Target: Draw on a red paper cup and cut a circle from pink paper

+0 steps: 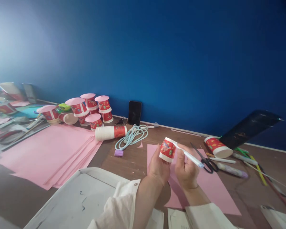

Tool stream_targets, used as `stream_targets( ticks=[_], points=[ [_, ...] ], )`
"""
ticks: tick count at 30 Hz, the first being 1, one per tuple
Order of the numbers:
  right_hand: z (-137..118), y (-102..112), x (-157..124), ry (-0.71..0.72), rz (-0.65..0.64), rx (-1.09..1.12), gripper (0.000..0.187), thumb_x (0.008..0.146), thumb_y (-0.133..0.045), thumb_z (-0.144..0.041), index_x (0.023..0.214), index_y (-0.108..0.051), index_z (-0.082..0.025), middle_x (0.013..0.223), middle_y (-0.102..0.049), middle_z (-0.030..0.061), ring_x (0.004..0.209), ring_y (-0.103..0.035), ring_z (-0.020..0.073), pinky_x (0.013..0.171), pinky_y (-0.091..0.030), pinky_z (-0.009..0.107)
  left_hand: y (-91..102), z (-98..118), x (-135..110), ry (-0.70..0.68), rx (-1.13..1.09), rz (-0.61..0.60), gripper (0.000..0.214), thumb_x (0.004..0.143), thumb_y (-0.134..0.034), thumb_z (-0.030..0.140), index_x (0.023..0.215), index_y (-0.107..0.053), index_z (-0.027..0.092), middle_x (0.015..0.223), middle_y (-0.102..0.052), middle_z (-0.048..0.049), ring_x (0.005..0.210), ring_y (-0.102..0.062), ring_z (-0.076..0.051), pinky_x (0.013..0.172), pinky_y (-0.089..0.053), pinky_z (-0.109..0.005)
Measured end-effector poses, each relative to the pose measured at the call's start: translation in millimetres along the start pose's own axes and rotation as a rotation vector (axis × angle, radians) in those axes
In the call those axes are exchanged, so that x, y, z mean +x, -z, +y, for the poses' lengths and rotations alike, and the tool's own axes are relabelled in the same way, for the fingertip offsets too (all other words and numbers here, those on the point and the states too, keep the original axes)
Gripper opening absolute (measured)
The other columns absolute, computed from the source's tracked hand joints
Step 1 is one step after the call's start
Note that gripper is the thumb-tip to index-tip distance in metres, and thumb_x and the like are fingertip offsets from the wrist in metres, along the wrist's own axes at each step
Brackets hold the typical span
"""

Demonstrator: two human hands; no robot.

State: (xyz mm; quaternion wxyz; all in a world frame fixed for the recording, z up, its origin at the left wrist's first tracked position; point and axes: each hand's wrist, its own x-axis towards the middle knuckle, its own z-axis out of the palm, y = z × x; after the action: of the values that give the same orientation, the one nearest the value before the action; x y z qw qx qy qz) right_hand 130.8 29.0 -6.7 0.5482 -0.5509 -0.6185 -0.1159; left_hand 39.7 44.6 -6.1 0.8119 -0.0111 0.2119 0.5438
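My left hand point(158, 167) grips a small red patterned paper cup point(167, 149), held tilted above a pink paper sheet point(205, 187). Close beside it, my right hand point(186, 167) is closed around a white pen point(189, 156) whose tip touches the cup's rim. Both sleeves are white. Black scissors point(206, 162) lie on the pink sheet just right of my right hand.
A stack of pink paper point(50, 152) lies at left, with several pink-capped red cups point(85, 108) behind it. A sleeve of stacked cups point(111, 132), a coiled cable point(132, 135), a black phone point(134, 112), another cup point(216, 147), pens point(231, 170) and a white tray point(81, 197) surround me.
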Motion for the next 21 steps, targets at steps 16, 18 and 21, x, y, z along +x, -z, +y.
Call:
stream_targets(
  ticks=[16, 18, 21],
  points=[
    [-1.2, 1.0, 4.7, 0.050, 0.002, -0.013, 0.019, 0.090, -0.052, -0.021, 0.103, -0.064, -0.017, 0.095, -0.071, 0.0104, 0.089, -0.065, 0.0234, 0.082, -0.050, 0.041, -1.2, 0.4, 1.0, 0.025, 0.023, 0.037, 0.034, 0.086, -0.058, 0.042, 0.098, -0.069, 0.013, 0.099, -0.072, -0.0104, 0.099, -0.066, -0.022, 0.093, -0.048, -0.030],
    [-1.7, 0.8, 5.3, 0.060, 0.009, -0.023, 0.019, 0.090, -0.052, -0.020, 0.103, -0.064, -0.016, 0.094, -0.071, 0.0107, 0.089, -0.065, 0.0235, 0.082, -0.050, 0.042, -1.8, 0.4, 0.5, 0.029, 0.018, 0.036, 0.033, 0.087, -0.058, 0.041, 0.098, -0.069, 0.012, 0.100, -0.072, -0.0106, 0.100, -0.066, -0.022, 0.094, -0.047, -0.029],
    [-2.4, 0.7, 6.3, 0.078, 0.017, -0.035, 0.018, 0.091, -0.051, -0.020, 0.100, -0.065, -0.014, 0.092, -0.071, 0.0118, 0.087, -0.065, 0.0237, 0.080, -0.050, 0.042, -2.5, 0.7, 0.0, 0.031, 0.015, 0.044, 0.034, 0.088, -0.056, 0.040, 0.099, -0.069, 0.011, 0.102, -0.072, -0.0115, 0.101, -0.066, -0.021, 0.095, -0.046, -0.028]
  ],
)
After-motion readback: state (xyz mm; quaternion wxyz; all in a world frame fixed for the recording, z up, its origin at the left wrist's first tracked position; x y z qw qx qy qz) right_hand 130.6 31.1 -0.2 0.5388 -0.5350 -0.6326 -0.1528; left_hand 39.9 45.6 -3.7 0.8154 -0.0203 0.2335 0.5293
